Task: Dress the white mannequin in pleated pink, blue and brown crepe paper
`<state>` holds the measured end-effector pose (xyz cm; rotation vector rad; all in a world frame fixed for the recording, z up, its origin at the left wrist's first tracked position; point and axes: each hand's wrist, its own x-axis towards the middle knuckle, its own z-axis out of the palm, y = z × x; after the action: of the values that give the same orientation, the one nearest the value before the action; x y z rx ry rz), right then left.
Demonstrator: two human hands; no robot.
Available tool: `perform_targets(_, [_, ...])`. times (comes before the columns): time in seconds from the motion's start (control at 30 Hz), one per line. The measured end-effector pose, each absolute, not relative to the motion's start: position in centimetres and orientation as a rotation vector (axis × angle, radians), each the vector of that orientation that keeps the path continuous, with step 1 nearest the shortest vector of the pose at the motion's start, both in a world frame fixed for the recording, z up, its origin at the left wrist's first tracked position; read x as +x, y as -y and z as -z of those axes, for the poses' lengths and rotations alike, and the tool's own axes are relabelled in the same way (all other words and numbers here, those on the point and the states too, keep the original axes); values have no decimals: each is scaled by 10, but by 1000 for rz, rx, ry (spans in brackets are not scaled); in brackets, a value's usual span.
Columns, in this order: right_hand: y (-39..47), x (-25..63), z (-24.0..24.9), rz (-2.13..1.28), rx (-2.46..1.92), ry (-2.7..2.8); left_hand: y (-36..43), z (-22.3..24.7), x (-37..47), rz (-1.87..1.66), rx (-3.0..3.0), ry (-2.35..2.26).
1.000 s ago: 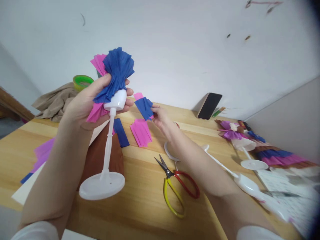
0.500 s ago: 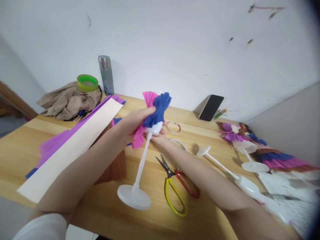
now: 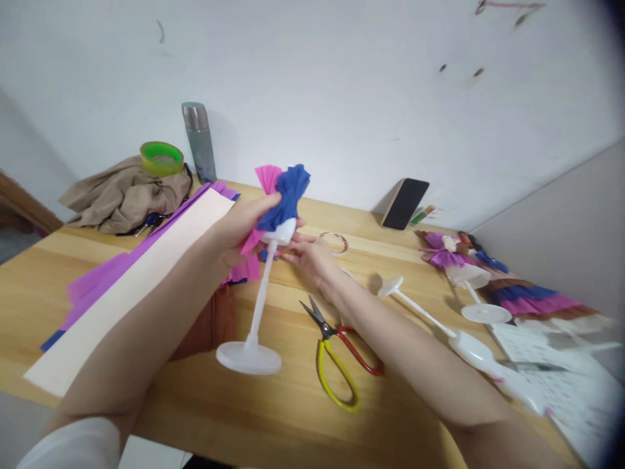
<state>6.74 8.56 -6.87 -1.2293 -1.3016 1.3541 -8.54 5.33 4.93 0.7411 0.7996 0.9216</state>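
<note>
White stand (image 3: 260,299); open scissors (image 3: 326,331) nearby

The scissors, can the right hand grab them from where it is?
Probably yes. The scissors lie on the table near the right hand, and nothing covers the yellow handle. The red handle is close beside the right forearm.

the left forearm (image 3: 134,319) partly hides the brown paper (image 3: 209,326). writing on the white sheet (image 3: 579,397) looks blurred.

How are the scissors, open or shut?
The scissors are open a little: their blade tips are apart, and the red and yellow handles are spread.
</note>
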Motion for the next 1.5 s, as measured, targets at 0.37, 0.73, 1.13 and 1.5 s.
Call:
perform_targets(0.37, [-29, 125, 79, -1377, -1384, 1283, -55, -58, -91, -1077, 822, -902])
perform_targets(0.73, [-31, 166, 63, -1089, -1523, 1482, -76, 32, -61, -686, 684, -981])
perform_targets(1.13, [-33, 171, 62, -1140, -1548, 1440, -75, 43, -58, -639, 680, -1054])
perform_targets(1.5, [-8, 144, 61, -1582, -1341, 1611, -84, 45, -62, -643, 654, -1120])
